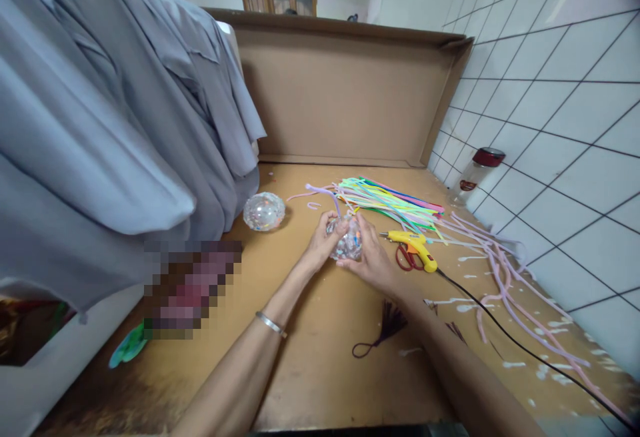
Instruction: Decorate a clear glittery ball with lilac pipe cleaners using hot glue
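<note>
Bumpy clear round piece [350,245]: I hold it mid-table [320,357], left hand [322,239] and right hand [373,257] curling their fingers around its sides. Long, fuzzy-looking sticks [395,200] lie at two o'clock, a see-through knobbly bowl [264,211] at ten.

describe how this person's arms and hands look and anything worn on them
The left hand and right hand wear no gloves, and no sleeves show. A narrow silver-coloured bangle circles the left forearm; the right forearm shows none.
</note>
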The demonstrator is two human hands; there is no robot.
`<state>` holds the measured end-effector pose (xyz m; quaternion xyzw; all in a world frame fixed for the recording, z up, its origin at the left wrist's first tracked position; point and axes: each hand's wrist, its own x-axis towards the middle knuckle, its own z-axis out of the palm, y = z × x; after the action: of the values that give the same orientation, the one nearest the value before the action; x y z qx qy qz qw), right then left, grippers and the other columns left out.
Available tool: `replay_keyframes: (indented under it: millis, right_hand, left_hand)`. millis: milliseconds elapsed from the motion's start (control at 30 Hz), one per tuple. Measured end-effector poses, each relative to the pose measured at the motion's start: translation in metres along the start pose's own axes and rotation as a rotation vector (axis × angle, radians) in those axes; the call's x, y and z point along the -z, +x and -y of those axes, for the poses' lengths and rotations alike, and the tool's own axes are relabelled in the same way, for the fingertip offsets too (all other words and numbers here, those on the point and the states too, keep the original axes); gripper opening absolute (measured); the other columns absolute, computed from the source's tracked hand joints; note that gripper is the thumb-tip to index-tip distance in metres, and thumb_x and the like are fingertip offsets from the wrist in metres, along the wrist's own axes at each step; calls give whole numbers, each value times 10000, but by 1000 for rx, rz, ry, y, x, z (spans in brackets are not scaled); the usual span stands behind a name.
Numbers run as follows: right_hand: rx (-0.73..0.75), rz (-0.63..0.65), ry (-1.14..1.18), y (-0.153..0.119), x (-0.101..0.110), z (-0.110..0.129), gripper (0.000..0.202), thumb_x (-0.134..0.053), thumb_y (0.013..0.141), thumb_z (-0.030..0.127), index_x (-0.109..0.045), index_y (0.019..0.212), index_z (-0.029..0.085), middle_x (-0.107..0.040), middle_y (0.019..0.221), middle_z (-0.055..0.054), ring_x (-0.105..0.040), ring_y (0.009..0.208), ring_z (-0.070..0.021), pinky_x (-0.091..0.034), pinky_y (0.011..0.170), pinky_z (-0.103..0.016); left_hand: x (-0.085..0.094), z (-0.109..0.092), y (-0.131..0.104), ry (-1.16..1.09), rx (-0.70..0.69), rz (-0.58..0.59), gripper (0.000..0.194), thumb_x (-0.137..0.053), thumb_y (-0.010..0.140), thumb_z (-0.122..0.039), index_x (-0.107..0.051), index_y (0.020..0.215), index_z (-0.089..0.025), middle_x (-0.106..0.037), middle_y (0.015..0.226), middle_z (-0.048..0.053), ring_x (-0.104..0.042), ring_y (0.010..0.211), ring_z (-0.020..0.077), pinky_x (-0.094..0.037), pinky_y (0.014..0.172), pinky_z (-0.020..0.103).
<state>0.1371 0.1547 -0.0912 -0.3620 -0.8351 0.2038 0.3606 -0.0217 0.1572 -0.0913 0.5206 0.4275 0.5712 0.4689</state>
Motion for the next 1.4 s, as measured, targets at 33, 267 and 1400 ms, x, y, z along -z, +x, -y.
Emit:
replay_keyframes:
  millis: [33,267,1400]
  right_hand:
    - [2,-6,-2,0,0,1,1064,-750,746,401,-85,1548,185,-309,1517,-202,-298,1422,-323,-295,1156,-536]
    - [24,-68,56,0,1,2,1003,-759,730,384,-175,1527,207,-375,1464,-185,-384,1366,-319,-346,1125,-528]
    - [-100,33,85,2,8,-18,986,-815,594,351,-338,1448,230,-471,1397,-143,-471,1280,-325,-391,1066,-522]
  left_hand:
    - [0,-2,0,-14,9,10,664,-665,682,-708,-456,1090,-227,-606,886,-13,-586,722,132,-469,664,234]
    - [6,-14,2,-54,28,95,891,-891,390,-573,-454,1073,-203,-573,1022,31,-589,913,191,-480,824,300]
    - [-12,16,-3,191,-104,-56,772,-849,473,-232,-502,1163,-204,-634,1056,39,-625,990,216,-486,927,358]
